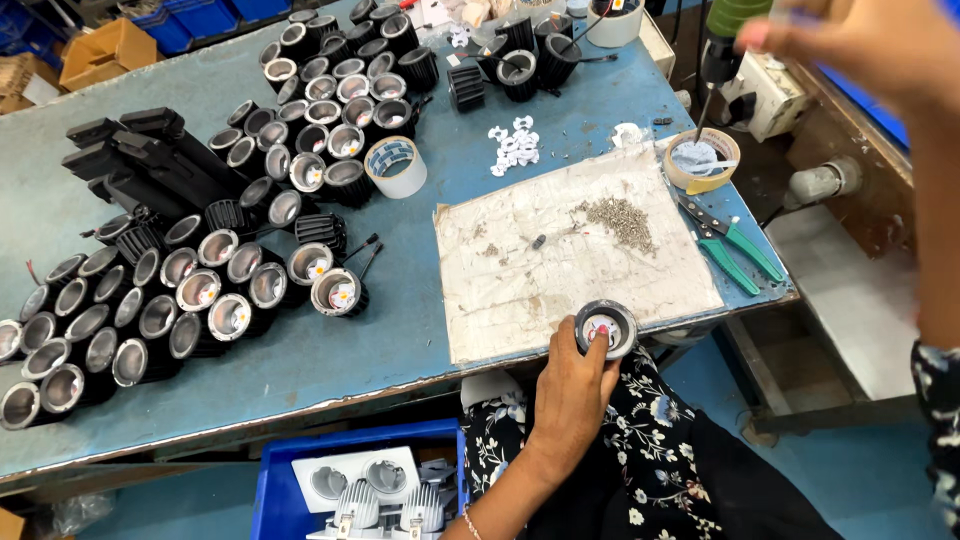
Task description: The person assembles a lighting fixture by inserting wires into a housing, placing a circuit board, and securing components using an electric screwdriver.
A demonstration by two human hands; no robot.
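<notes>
Now, head view: left hand (572, 392) at lower centre, fingers closed around lamp housing (606, 328), holding it on table edge (330, 385), beside worn board (560, 262). Right hand (868, 42) at upper right, blurred, near hanging screwdriver (722, 45); fingers' state cannot tell. Screw pile (620, 220) on board, pliers (735, 250) to right. Many housings (200, 290) at left. Risk, as judgement: housing sits on edge, could slip off if grip loosens.
</notes>
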